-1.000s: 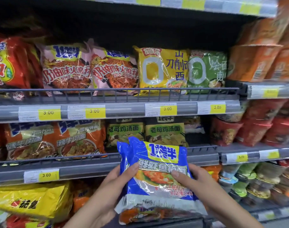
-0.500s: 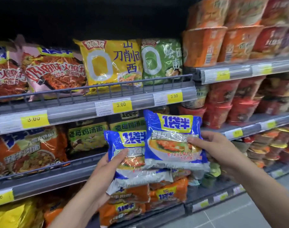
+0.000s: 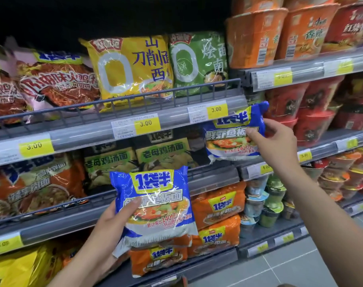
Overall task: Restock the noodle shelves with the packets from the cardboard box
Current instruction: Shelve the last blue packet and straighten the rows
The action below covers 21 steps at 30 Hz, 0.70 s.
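Observation:
My left hand point(image 3: 112, 224) grips a blue noodle packet point(image 3: 155, 204) by its left edge, holding it upright in front of the lower shelves. My right hand point(image 3: 273, 141) pinches a second blue noodle packet point(image 3: 232, 139) by its right edge. That packet sits at the right end of the middle noodle shelf point(image 3: 215, 175), beside the green-and-black packets point(image 3: 164, 154), its top under the price rail. The cardboard box is out of view.
Yellow point(image 3: 131, 67) and green point(image 3: 197, 61) packets stand on the upper wire-fronted shelf point(image 3: 135, 100). Orange packets point(image 3: 217, 206) fill the bottom shelf. Cup noodles point(image 3: 313, 121) are stacked on the shelves to the right. Grey floor tiles point(image 3: 279, 270) lie below.
The two blue packets were together in both hands; my right hand has carried one up and right into the middle shelf. My left hand keeps the other lower down.

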Motion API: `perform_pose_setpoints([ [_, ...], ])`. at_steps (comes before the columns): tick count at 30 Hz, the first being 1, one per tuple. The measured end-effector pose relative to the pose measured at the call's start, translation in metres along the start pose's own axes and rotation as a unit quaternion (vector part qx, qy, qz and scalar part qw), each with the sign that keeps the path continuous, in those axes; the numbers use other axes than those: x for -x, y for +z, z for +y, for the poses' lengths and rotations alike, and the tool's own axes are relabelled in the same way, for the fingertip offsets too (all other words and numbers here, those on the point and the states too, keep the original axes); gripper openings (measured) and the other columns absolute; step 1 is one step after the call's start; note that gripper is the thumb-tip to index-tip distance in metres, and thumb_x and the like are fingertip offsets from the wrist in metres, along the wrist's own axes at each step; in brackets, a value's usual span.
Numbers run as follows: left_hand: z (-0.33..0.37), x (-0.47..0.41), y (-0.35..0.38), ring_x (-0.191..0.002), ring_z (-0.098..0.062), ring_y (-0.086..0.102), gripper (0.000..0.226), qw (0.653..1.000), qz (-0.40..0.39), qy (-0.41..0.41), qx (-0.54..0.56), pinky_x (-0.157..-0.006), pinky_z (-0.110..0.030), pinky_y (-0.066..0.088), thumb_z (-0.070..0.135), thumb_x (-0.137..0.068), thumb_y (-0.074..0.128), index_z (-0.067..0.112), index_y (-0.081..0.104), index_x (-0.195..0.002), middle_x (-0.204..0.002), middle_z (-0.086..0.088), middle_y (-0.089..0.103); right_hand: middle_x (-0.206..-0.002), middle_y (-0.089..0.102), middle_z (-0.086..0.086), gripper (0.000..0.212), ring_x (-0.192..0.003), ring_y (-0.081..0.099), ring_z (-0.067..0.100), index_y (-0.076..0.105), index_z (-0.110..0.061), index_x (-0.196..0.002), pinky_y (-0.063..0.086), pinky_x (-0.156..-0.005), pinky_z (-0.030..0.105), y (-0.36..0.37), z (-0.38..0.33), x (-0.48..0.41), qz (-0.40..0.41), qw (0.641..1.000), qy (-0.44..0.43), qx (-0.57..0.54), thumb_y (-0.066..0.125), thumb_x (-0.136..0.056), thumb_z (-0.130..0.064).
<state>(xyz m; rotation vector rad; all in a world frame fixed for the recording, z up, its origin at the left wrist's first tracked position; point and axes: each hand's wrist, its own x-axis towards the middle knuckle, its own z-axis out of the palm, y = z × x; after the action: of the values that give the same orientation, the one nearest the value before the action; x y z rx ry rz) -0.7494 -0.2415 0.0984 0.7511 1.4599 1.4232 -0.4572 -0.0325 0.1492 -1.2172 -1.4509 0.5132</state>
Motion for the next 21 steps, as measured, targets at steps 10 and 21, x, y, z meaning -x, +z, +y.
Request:
perform_pose_setpoints([
  [10,-0.004,0.005,0.004,-0.108,-0.024,0.072,0.032,1.000,-0.010,0.016,-0.010,-0.102,-0.050,0.048,0.032,-0.091,0.062,0.025,0.066,-0.123,-0.116,0.000,0.075,-0.103,0.073,0.010,0.031,-0.096,0.067,0.033,0.063,-0.014,-0.114,0.054,-0.080,0.039,0.070,0.010,-0.015,-0.056,0.994,-0.011,0.093,0.067,-0.089,-0.032],
  [21,0.007,-0.001,0.019,-0.103,-0.022,0.073,0.029,0.999,-0.004,0.043,0.006,-0.090,-0.043,0.053,0.028,-0.093,0.060,0.024,0.065,-0.122,-0.114,-0.001,0.076,-0.155,0.031,0.023,0.099,-0.122,0.055,0.044,0.002,-0.006,-0.159,0.046,-0.099,0.043,0.109,0.001,0.003,-0.122,0.983,0.017,0.137,0.064,-0.082,-0.002],
])
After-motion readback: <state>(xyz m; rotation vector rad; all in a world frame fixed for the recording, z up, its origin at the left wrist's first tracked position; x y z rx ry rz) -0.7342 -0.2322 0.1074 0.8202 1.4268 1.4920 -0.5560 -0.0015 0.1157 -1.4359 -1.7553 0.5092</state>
